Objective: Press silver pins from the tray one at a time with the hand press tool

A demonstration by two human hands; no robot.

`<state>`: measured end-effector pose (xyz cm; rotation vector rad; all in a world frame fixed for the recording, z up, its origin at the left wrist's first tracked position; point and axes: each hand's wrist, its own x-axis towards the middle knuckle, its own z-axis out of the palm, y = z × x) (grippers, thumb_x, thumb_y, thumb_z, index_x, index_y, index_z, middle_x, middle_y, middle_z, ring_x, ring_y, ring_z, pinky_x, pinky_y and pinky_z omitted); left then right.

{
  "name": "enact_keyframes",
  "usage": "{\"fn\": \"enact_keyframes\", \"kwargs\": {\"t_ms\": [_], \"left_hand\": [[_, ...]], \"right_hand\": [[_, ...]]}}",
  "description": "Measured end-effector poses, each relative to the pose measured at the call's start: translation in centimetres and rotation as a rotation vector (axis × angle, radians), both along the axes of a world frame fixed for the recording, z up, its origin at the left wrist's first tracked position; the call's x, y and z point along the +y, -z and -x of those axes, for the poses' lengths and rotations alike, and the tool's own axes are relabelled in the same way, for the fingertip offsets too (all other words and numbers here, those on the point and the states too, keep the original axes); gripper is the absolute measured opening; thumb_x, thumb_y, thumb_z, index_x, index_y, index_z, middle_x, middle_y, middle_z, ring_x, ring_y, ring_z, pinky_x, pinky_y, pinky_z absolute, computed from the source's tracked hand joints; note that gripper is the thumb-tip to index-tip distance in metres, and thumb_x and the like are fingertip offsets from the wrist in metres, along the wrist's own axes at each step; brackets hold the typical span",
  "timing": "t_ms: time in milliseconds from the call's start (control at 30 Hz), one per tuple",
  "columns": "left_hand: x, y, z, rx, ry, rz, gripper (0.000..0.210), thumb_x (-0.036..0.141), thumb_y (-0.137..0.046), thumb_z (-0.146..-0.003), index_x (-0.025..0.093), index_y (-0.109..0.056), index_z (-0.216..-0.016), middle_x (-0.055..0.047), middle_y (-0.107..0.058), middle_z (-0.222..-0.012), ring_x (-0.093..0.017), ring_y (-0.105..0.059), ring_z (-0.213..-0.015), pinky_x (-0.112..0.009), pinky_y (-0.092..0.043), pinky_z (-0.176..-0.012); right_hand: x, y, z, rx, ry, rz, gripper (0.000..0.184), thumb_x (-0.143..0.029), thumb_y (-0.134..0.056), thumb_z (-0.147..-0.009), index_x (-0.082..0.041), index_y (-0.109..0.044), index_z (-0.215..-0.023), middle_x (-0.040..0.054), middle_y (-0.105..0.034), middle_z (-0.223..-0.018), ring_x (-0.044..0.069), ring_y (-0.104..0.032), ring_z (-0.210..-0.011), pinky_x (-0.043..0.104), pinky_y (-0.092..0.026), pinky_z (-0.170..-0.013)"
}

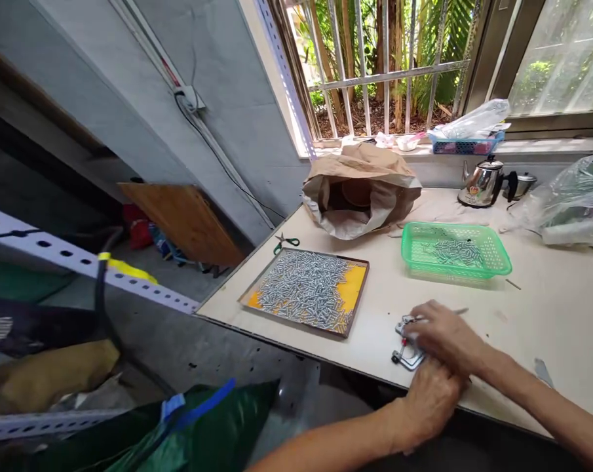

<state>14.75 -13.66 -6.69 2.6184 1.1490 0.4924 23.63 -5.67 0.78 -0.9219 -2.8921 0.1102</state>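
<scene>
— Head view: what is being held?
— A small metal fixture (407,354) at the table (546,314) front edge is pinned under the right hand (446,337) and gripped by the left hand (431,400).
— Risk?
— It could be nudged off.

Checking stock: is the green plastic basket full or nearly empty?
Nearly empty: the green plastic basket holds only a thin scatter of small metal pieces, with bare mesh around them.

We see our two forearms bare, entering from the lower right of the frame, with no sleeves, gloves, rings or watch on left hand (426,400) or right hand (446,334).
</scene>
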Motion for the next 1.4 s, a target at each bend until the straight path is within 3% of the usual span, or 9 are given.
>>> {"fn": "enact_keyframes", "kwargs": {"t_ms": [133, 233, 300, 433, 567, 733, 967, 1100, 1400], "left_hand": [[-1.9, 1.2, 0.5, -0.046, 0.187, -0.096, 0.024, 0.025, -0.043, -0.092, 0.019, -0.065, -0.101, -0.006, -0.069, -0.086, -0.018, -0.064, -0.082, -0.028, -0.052, -0.075], [-2.5, 0.1, 4.1, -0.119, 0.264, -0.260, 0.019, 0.030, -0.047, -0.091, 0.024, -0.066, -0.094, -0.002, -0.067, -0.079, -0.015, -0.062, -0.079, -0.025, -0.051, -0.076], [-1.4, -2.0, 8.1, -0.103, 0.113, -0.340, 0.020, 0.025, -0.046, -0.092, 0.020, -0.065, -0.091, -0.003, -0.066, -0.079, -0.015, -0.059, -0.079, -0.030, -0.050, -0.081], [4.4, -6.0, 16.5, 0.138, -0.581, -0.244, 0.022, 0.016, -0.045, -0.090, 0.017, -0.067, -0.084, -0.007, -0.062, -0.084, -0.019, -0.054, -0.083, -0.032, -0.049, -0.073], [10.0, -6.3, 20.4, 0.359, -0.711, -0.054, 0.016, 0.019, -0.054, -0.087, 0.016, -0.069, -0.081, -0.007, -0.061, -0.086, -0.021, -0.051, -0.088, -0.031, -0.045, -0.074], [12.6, -4.6, 20.7, 0.493, -0.615, -0.063, 0.020, 0.020, -0.053, -0.088, 0.013, -0.069, -0.078, -0.011, -0.061, -0.086, -0.024, -0.050, -0.091, -0.034, -0.041, -0.072], [13.5, -4.9, 20.6, 0.496, -0.535, -0.089, 0.022, 0.005, -0.047, -0.085, 0.011, -0.066, -0.076, -0.013, -0.061, -0.090, -0.024, -0.051, -0.091, -0.036, -0.040, -0.075], [12.3, -6.6, 20.0, 0.277, -0.624, -0.058, 0.017, 0.012, -0.051, -0.084, 0.014, -0.065, -0.075, -0.009, -0.064, -0.083, -0.021, -0.054, -0.086, -0.033, -0.042, -0.075], [4.9, -5.9, 12.7, -0.438, -0.670, 0.840, 0.016, 0.024, -0.059, -0.069, 0.012, -0.068, -0.073, -0.001, -0.063, -0.063, -0.011, -0.054, -0.054, -0.020, -0.039, -0.051]], "right_hand": [[-1.1, 1.5, 3.2, -0.026, -0.156, 0.011, 0.017, -0.014, -0.057, -0.081, -0.026, -0.066, -0.072, 0.0034, -0.063, -0.087, 0.021, -0.051, -0.087, 0.035, -0.039, -0.070], [-0.5, 3.2, 4.1, -0.001, -0.196, -0.011, 0.021, -0.010, -0.056, -0.079, -0.021, -0.062, -0.062, 0.0039, -0.063, -0.078, 0.019, -0.053, -0.081, 0.033, -0.039, -0.067], [-0.1, 3.8, 4.5, 0.055, -0.203, -0.014, 0.020, -0.009, -0.055, -0.078, -0.020, -0.060, -0.062, 0.0040, -0.063, -0.074, 0.019, -0.054, -0.076, 0.033, -0.040, -0.067], [0.8, 2.6, 4.7, 0.313, -0.119, 0.002, 0.022, -0.007, -0.045, -0.079, -0.021, -0.058, -0.071, 0.0025, -0.063, -0.070, 0.017, -0.055, -0.068, 0.031, -0.043, -0.066], [4.8, -1.1, 1.6, 0.676, 0.097, -0.195, 0.018, -0.024, -0.040, -0.089, -0.022, -0.058, -0.086, 0.0049, -0.063, -0.078, 0.019, -0.059, -0.073, 0.032, -0.047, -0.066], [8.8, -2.7, -4.9, 0.421, 0.402, -0.441, 0.051, -0.051, -0.026, -0.092, -0.016, -0.064, -0.094, 0.0153, -0.063, -0.085, 0.029, -0.059, -0.078, 0.046, -0.048, -0.068], [-0.8, 2.4, -6.0, 0.339, 0.194, 0.173, 0.038, -0.045, -0.033, -0.094, -0.026, -0.067, -0.091, 0.0048, -0.066, -0.080, 0.016, -0.066, -0.066, 0.024, -0.054, -0.058], [-4.6, 4.2, -5.2, 0.290, 0.225, 0.266, 0.028, -0.035, -0.038, -0.092, -0.026, -0.062, -0.102, 0.0040, -0.064, -0.084, 0.015, -0.067, -0.066, 0.023, -0.053, -0.055], [-5.0, 5.1, -4.6, 0.304, 0.198, 0.098, 0.024, -0.015, -0.031, -0.092, -0.022, -0.047, -0.075, -0.0002, -0.054, -0.070, 0.011, -0.057, -0.056, 0.023, -0.042, -0.050]]}}
